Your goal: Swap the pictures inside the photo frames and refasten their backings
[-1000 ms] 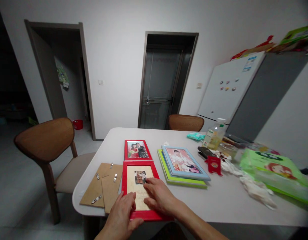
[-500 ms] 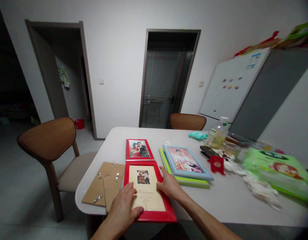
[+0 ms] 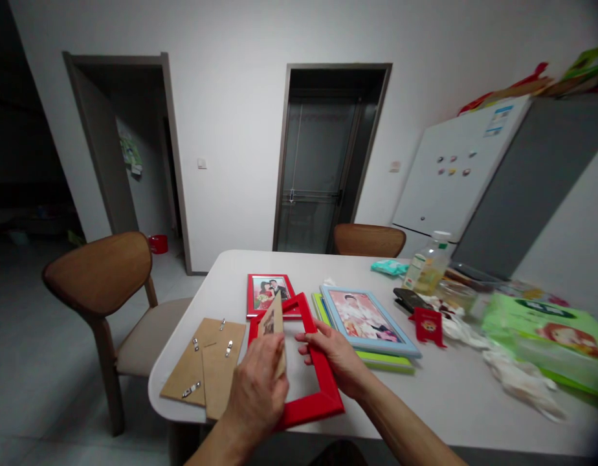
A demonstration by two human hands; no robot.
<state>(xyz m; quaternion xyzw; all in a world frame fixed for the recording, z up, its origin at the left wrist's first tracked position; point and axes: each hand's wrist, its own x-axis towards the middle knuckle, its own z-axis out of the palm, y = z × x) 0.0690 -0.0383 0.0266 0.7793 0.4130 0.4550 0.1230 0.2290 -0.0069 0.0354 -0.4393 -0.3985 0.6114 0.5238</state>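
My right hand (image 3: 335, 355) grips the right side of a red picture frame (image 3: 311, 411), which is tilted up off the table; tabletop shows through its opening. In my left hand (image 3: 263, 382) is a cream paper insert (image 3: 276, 315) with a small photo, held on edge inside the frame's left part. Behind lies another red frame with a couple's photo (image 3: 270, 289). Brown backing boards (image 3: 197, 366) with metal clips lie left of my left hand. Right of my right hand, a light blue picture frame (image 3: 367, 320) rests on a green frame (image 3: 389, 364).
On the white table's (image 3: 216, 285) right side are a bottle (image 3: 428, 262), a dark phone-like object (image 3: 409, 299), a red card (image 3: 429, 327), crumpled tissues (image 3: 520, 378) and a green tissue pack (image 3: 546, 333). Wooden chairs (image 3: 102, 272) stand at the left and far side.
The cream insert, flat in the red frame before, now stands on edge in my left hand. My right hand has lifted and tilted the frame, and its opening shows the table.
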